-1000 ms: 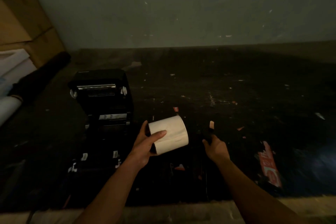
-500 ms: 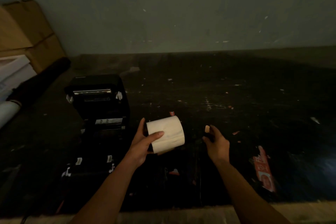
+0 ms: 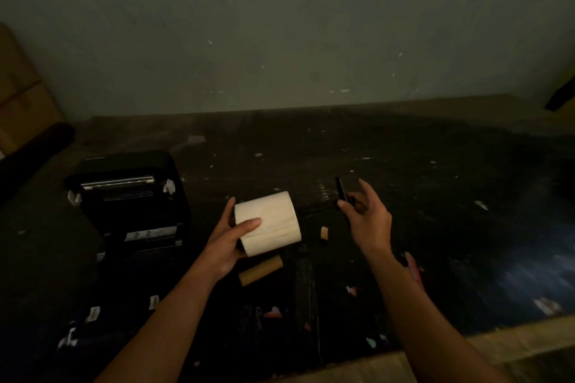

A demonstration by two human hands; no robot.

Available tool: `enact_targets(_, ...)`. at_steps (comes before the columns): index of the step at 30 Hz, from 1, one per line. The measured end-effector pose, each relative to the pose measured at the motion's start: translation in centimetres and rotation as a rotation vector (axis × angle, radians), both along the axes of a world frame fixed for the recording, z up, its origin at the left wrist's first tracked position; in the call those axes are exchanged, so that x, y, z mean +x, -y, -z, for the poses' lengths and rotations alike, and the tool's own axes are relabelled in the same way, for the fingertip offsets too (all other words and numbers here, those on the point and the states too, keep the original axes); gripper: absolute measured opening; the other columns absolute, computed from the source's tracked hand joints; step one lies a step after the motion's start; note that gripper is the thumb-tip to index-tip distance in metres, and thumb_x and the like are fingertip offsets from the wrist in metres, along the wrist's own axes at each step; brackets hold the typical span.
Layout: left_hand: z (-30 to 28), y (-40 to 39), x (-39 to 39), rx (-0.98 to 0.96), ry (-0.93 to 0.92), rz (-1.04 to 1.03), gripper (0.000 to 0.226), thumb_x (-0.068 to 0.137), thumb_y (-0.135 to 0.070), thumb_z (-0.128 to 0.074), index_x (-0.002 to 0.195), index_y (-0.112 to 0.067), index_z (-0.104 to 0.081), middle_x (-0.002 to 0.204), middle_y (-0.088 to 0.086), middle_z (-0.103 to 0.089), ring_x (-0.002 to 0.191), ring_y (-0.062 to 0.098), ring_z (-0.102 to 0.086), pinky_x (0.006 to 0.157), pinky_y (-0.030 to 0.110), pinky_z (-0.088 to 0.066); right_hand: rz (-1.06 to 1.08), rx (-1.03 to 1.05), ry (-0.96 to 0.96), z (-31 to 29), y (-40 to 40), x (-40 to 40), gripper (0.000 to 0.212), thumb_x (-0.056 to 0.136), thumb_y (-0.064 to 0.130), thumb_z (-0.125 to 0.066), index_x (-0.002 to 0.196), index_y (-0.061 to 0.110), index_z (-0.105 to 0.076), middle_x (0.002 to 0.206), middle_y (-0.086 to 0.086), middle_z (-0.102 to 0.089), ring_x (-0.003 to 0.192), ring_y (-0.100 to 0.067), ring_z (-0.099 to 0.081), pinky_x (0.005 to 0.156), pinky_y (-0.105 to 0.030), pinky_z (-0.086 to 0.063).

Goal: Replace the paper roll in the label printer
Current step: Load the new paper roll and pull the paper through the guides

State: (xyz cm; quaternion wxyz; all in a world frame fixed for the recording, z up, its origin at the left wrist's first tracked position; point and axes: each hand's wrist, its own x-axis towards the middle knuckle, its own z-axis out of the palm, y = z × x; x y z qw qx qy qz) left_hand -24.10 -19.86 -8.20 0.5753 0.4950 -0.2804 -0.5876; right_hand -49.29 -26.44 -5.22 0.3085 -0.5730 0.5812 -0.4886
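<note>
Head view: left hand grips the paper roll above the counter, right of the open printer. Right hand has now lifted a thin black piece — likely the spindle — pinched at fingertips; threading comes next.

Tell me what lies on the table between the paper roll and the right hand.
In the head view, a small tan scrap lies on the dark table between the paper roll and the right hand; otherwise the stretch is bare.
</note>
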Motion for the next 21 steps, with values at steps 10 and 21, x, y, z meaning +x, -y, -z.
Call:
enact_targets(10,-0.4,0.8,-3.6,-0.024,-0.079,0.061,0.107,0.051,-0.018,-0.082,0.142,-0.034,-0.029,0.12,0.005,-0.059,0.103,0.025,-0.062,0.065,0.036,-0.056,-0.28,0.049,0.112,1.7,-1.8,1.8,0.047,0.082,0.021,-0.068,0.126,0.021,-0.052,0.105,0.013,-0.062,0.094,0.013,-0.057,0.079,-0.004,-0.042)
enact_targets(21,-0.3,0.2,-3.8,-0.049,-0.051,0.072,0.101,0.055,-0.015,-0.082,0.141,-0.032,-0.032,0.122,0.007,-0.058,0.107,0.027,-0.06,0.074,0.038,-0.054,-0.481,0.429,0.386,1.3,-2.4,2.4,0.043,0.087,0.048,-0.05,0.129,0.038,-0.047,0.133,0.002,-0.051,0.116,-0.016,-0.051,0.096,-0.046,-0.045)
